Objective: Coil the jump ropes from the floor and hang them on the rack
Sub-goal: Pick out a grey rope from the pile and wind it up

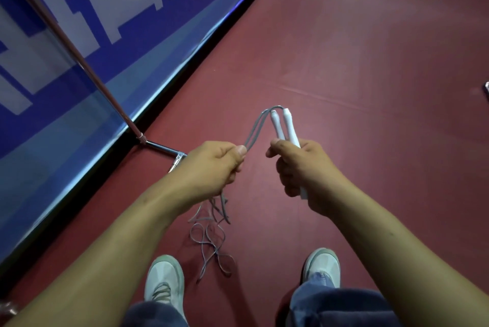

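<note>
Gripping both white handles [287,128] side by side in the right hand [304,168], fingers wrapped round them, tips pointing away past the thumb. Pinching the doubled grey cord [255,125] in the left hand [209,168], thumb on top and fingers curled under, just across a small gap from the right grip. Between the two grips: a short arch of cord, up from the pinch and over into the handle tips. Below the pinch: the rest of the cord, dropping to the floor [370,62] as a loose tangle [211,247] between the shoes [165,279].

Likely trouble, judged from here:
- Could cinch into a knot if drawn up fast through the pinch, since the loops in the tangle cross one another.
- Could be trodden on or caught by a toe, lying so near both shoes.
- Could slide out of the left pinch, being thin and smooth-looking, and spill any coil begun.
- Might hook the foot of the pole [79,62] (the rack's, by the look of it), just beyond and left of the left grip.

No brand or label visible on handles or cord. Left of and beyond the left grip, big white strokes on a blue banner [66,104], cropped, not readable as words.
</note>
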